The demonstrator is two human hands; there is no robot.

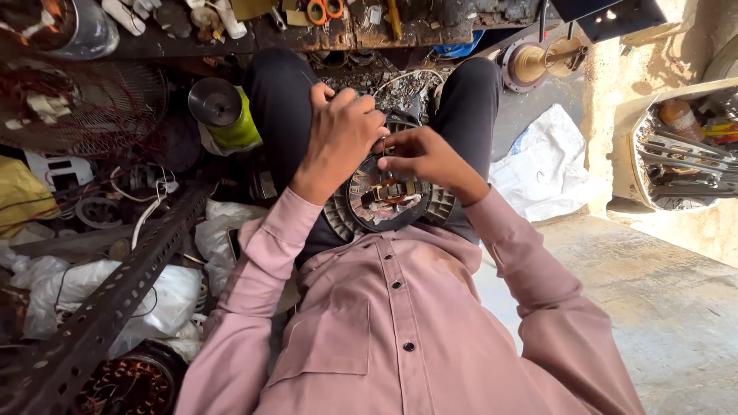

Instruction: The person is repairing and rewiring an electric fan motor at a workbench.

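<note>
Room: workshop corner; concrete floor (676,307), white bag (542,165) on it at the right, scrap and a perforated angle bar (115,296) at the left.
Desk: worn edge (346,34) beyond the knees, strewn with small tools.
Stator (388,201): round, lying on the lap, against the shirt (400,330).
Progress: judged mid-winding; some slots carry copper, most look bare.
Left hand (338,138): fingers closed, apparently pinching thin wire above the stator.
Right hand (423,157): fingertips together at the stator's top rim.

Dull metal stator core (388,201) with glossy copper windings; matt pink cloth shirt (407,323); rough concrete floor (669,300) at 3 o'clock
</note>
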